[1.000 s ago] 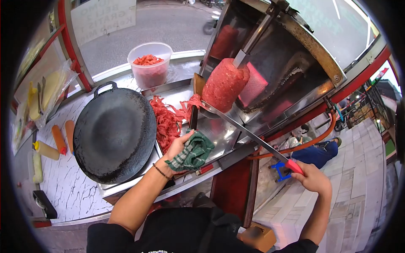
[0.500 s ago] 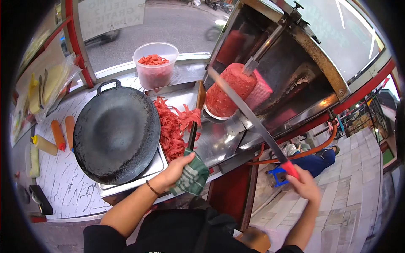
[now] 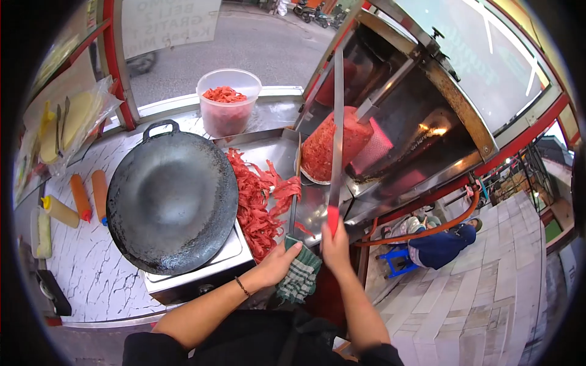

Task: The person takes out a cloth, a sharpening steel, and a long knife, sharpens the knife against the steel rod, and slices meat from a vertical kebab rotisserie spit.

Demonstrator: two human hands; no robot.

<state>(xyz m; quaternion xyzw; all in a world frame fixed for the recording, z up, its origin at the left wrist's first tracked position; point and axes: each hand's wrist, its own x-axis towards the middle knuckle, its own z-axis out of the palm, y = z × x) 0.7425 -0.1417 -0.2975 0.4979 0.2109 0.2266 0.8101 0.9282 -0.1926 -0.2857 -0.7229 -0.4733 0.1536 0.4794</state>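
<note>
My right hand (image 3: 335,247) is wrapped round the red handle of a long knife (image 3: 337,134), its blade upright in front of the meat cone (image 3: 323,149) on the spit. My left hand (image 3: 278,265) grips a green and white checked cloth (image 3: 299,274) just left of the knife handle. Sliced red meat (image 3: 253,201) lies in the metal tray (image 3: 284,137) beside the cone, some strips hanging at the tray's right edge. Whether the blade touches the cone, I cannot tell.
A black pan (image 3: 174,201) rests on the stove (image 3: 235,250). Behind it stands a clear tub (image 3: 229,110) of sliced meat. Sauce bottles (image 3: 79,196) lie at the left. A small flame (image 3: 432,130) burns in the grill. A person (image 3: 442,246) sits outside at the right.
My right hand has moved left with the knife, and the blade has swung from slanted to upright. My left hand and the cloth have shifted slightly right and down. The view has turned a little.
</note>
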